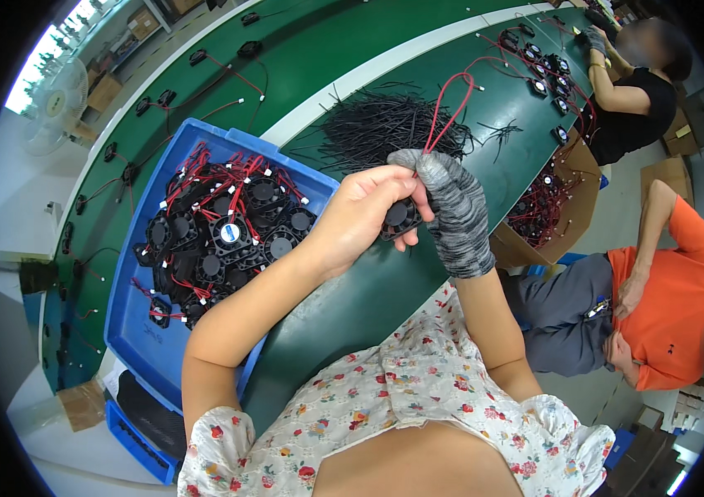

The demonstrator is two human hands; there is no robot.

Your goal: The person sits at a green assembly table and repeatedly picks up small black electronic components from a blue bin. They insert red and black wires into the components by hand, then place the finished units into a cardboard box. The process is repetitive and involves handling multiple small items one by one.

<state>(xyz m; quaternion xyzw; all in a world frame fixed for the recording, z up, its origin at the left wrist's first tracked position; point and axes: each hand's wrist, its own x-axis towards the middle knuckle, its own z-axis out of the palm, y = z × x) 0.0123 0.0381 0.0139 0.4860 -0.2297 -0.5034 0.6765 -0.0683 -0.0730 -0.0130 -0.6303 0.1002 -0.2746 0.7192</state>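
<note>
My left hand (360, 219) grips the small black fan (399, 217); my gloved right hand (451, 211) pinches its red wires (449, 103) upward, clear of the worktop (352, 306).

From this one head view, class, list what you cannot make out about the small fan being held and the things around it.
- Small black fan: mostly covered by the left hand and the gloved right hand.
- Red wire: its lower end vanishes behind the glove.
- Blue bin: its floor is buried under piled fans.
- Cardboard box: contents too small and tangled to count.
- Black ties: individual pieces blur together.
</note>
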